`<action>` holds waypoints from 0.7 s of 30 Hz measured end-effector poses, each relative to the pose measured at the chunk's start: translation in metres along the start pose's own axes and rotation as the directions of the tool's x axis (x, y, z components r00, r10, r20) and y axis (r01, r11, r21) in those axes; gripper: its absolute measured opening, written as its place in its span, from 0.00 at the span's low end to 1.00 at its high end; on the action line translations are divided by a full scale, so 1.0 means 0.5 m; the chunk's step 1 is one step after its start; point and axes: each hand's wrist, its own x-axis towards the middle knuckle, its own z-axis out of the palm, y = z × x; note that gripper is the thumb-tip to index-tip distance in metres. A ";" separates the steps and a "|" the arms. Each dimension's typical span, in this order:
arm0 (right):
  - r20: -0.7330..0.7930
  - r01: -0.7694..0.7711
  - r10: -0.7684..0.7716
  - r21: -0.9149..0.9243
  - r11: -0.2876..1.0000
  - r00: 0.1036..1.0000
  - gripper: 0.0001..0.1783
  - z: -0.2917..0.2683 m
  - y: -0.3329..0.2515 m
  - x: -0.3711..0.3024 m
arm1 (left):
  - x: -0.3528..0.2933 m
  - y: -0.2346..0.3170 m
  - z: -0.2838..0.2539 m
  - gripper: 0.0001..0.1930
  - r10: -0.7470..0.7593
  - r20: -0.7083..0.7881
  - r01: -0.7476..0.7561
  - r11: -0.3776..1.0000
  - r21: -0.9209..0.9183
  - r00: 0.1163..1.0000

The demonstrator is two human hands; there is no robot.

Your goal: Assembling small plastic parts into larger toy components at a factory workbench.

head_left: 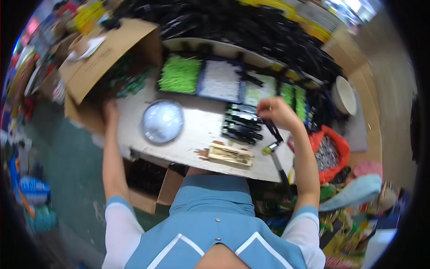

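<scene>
My left hand (110, 109) reaches to the opening of a cardboard box (105, 58) on the left, its fingers blurred and partly hidden. Inside lie green and black small parts (134, 83). Over the right half of the white table, my right hand (278, 113) is closed in a pinch; what is in it is too blurred to name. Just below it is a black strap-like piece (272, 130). Beside that hand several black-and-green pieces (242, 123) lie in a row. A long tool with a black handle (283, 177) and yellowish head slants over the table's front edge.
A round grey-blue dish (163, 121) and a cream-coloured block (230, 154) sit on the table (197, 130). Behind them are trays of green sticks (180, 74) and white pieces (220, 80). A red bag (344, 148) of small grey parts stands right, below a white bowl (344, 95).
</scene>
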 end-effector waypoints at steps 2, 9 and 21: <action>0.200 0.137 -0.104 -0.159 0.978 0.974 0.06 0.071 -0.033 -0.035 | -0.011 0.089 -0.009 0.07 0.064 -0.165 -0.071 0.997 -0.039 0.984; 0.231 0.445 -0.408 -0.139 0.884 0.883 0.05 0.277 -0.030 -0.046 | -0.021 0.151 -0.061 0.09 -0.083 -0.177 0.040 0.971 -0.237 0.981; 0.026 0.438 -0.463 -0.374 0.817 0.886 0.06 0.320 -0.054 -0.057 | 0.009 0.214 -0.017 0.20 0.056 -0.088 -0.054 0.998 0.030 0.995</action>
